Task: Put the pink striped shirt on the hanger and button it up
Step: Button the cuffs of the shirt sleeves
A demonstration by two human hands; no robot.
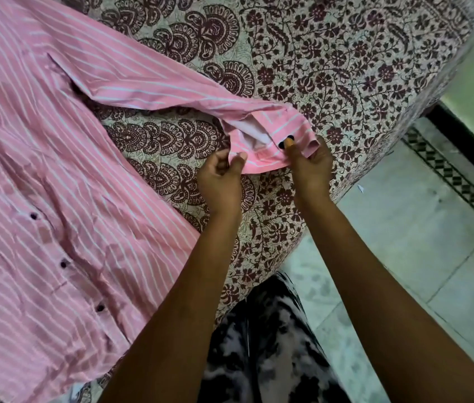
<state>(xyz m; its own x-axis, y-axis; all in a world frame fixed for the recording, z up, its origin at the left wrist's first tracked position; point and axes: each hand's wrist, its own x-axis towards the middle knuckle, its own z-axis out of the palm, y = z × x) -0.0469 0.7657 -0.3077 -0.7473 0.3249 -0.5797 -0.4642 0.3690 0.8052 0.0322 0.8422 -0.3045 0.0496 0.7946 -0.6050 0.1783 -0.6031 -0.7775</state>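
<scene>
The right hand (311,167) pinched the cuff (270,144) of the pink striped shirt (55,199) just right of centre in the frame, its thumb lying on the fabric between two dark cuff buttons (281,145) and its fingers curled under the edge. The left hand (220,178), just beside it to the left, gripped the opposite edge of the same cuff, thumb on top and fingers folded beneath, so the cuff was held slightly raised and spread open between both hands, showing its pale lining. From the cuff the sleeve (148,82) ran up and left across the frame to the shirt's body, which lay flat over the left half of the picture with a row of dark front buttons (63,263) down its placket. The shirt rested on a bedspread (346,68) printed with maroon floral patterns. A pale tiled floor (422,228) filled the right side, and black-and-white patterned trousers (270,350) showed at bottom centre.
</scene>
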